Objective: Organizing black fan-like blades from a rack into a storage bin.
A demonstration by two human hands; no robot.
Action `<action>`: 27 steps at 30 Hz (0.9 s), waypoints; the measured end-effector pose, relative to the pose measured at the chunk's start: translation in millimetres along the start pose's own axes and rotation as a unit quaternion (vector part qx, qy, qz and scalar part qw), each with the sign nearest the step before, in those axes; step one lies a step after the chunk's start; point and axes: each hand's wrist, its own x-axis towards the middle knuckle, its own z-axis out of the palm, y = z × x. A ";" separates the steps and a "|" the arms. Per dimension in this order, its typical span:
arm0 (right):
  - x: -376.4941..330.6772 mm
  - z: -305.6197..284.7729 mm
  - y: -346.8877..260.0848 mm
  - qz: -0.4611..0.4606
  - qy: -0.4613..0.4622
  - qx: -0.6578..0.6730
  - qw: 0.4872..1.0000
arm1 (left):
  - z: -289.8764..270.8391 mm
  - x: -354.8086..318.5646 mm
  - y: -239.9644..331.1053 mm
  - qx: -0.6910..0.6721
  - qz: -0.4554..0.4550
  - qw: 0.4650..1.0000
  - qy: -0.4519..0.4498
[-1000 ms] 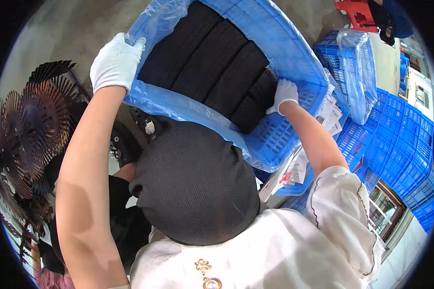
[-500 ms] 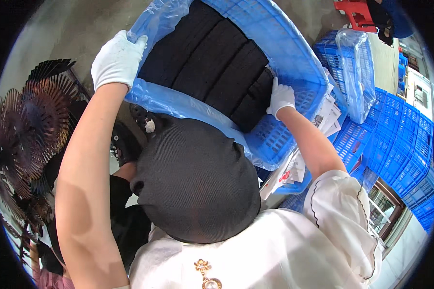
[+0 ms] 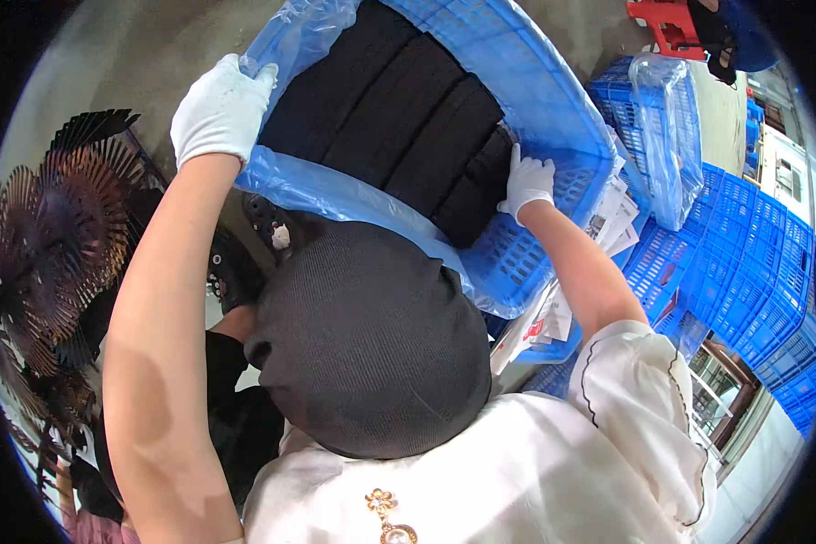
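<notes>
My left hand [image 3: 220, 109], in a white glove, is closed on the clear plastic liner [image 3: 322, 27] at the left side of a blue plastic crate [image 3: 567, 82]. Packed inside the crate are rows of flat black pieces [image 3: 399, 113], standing tightly side by side; their exact kind is not clear. My right hand [image 3: 528, 186], also gloved in white, is inside the crate at the right end of the rows. One finger stretches up against the last black pieces, and the fingers look apart, gripping nothing visible. The liner also folds over the crate's near edge.
A dome of black ribbed fabric [image 3: 372, 335] fills the lower middle. Several blue crates [image 3: 743, 263] are stacked at right, with printed papers [image 3: 616, 218] beside mine. Fanned dark slatted pieces [image 3: 59, 227] stand at left. A red stool [image 3: 666, 27] is at far right.
Almost nothing differs. Both hands keep their places on the liner and beside the black pieces; the view has shifted very slightly.
</notes>
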 end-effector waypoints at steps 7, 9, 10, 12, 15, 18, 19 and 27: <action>0.5 0.9 1.0 -0.007 -0.007 -0.009 1.000 | -0.9 0.4 0.3 0.004 -0.002 1.000 -0.005; 2.1 4.7 1.1 -0.004 -0.002 -0.013 1.000 | -1.2 0.0 1.6 0.002 0.000 1.000 -0.005; 3.5 4.4 1.9 -0.004 -0.001 -0.012 1.000 | -1.5 -0.1 1.9 0.002 0.000 1.000 -0.004; 6.4 3.9 4.4 -0.004 -0.013 0.003 1.000 | -1.9 0.0 2.5 0.000 -0.006 1.000 -0.009; 8.1 0.7 6.9 -0.004 -0.026 0.019 0.999 | -1.4 0.4 3.0 -0.002 -0.010 1.000 -0.014; 5.8 -11.0 7.6 -0.019 -0.025 0.013 0.999 | 0.0 0.4 -2.1 -0.009 -0.007 1.000 -0.010; 5.8 -12.9 7.8 -0.023 -0.025 0.011 0.999 | 0.2 0.2 -2.9 -0.012 -0.006 1.000 -0.008; 38.9 10.9 54.9 -0.022 -0.032 0.098 0.994 | 3.2 3.9 -1.4 -0.006 -0.005 1.000 -0.022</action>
